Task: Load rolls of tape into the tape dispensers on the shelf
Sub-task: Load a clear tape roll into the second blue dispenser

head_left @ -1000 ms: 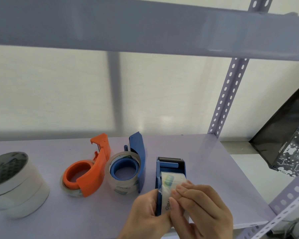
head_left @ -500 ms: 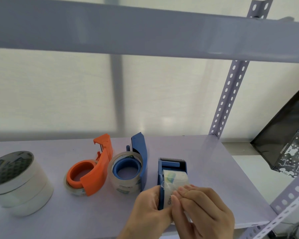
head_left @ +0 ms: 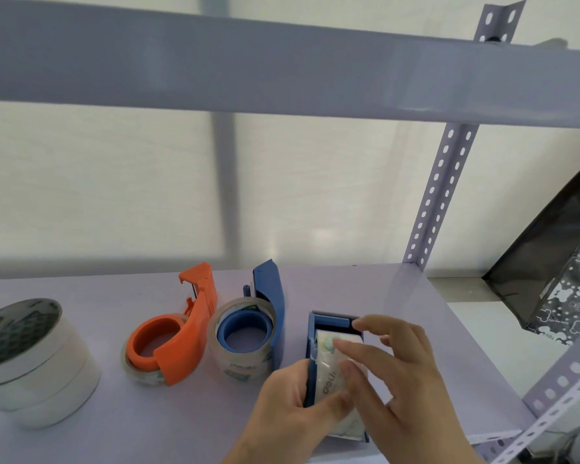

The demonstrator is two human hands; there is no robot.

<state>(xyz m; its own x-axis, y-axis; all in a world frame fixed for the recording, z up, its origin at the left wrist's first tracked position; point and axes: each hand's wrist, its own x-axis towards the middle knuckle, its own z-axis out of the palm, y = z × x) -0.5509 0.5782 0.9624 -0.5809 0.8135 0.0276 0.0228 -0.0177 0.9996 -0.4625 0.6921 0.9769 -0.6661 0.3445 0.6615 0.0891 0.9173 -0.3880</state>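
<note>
A blue tape dispenser [head_left: 329,322] stands on the lilac shelf [head_left: 365,289] near its front edge, with a clear tape roll [head_left: 329,349] seated in it. My left hand [head_left: 288,400] grips the dispenser's left side. My right hand [head_left: 395,373] hovers over the roll with its fingers spread, blurred by motion and holding nothing. To the left lie an orange dispenser [head_left: 178,339] and a second blue dispenser [head_left: 265,309], each with a clear roll [head_left: 238,360] on its hub. Stacked white tape rolls [head_left: 31,363] stand at far left.
An upper shelf beam [head_left: 282,61] crosses overhead. A perforated upright post [head_left: 439,189] rises at the shelf's back right corner, another rail [head_left: 563,393] runs at front right. A black patterned bag [head_left: 556,272] leans to the right, beyond the shelf.
My right hand has lifted off the roll and opened its fingers, reaching toward the dispenser's far end. The left hand keeps its hold on the dispenser.
</note>
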